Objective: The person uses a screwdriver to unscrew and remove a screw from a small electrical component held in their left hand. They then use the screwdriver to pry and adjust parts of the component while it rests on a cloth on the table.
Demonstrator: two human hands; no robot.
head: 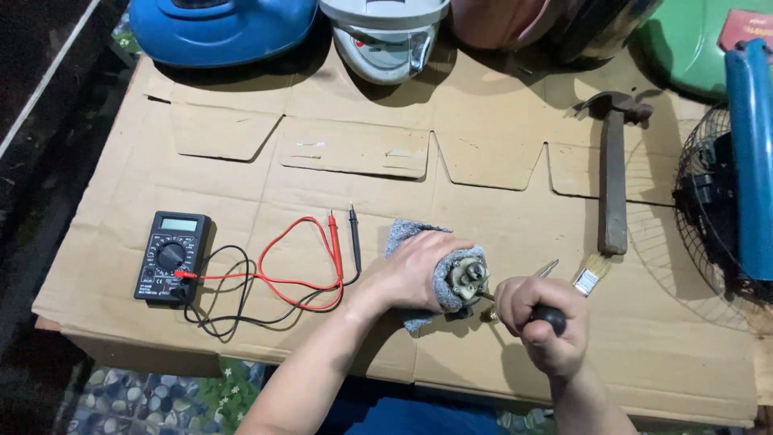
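L hand (415, 270) wrapped round cloth-covered motor (465, 279), R hand (541, 321) fisted on black-handled screwdriver (549, 317) (tip at motor), multimeter (171, 256) nearby

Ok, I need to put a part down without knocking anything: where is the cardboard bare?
Bare cardboard lies between the multimeter probes and the hammer, and left of the multimeter. It is crowded around the left hand gripping the cloth-wrapped motor, the right hand and the paintbrush.
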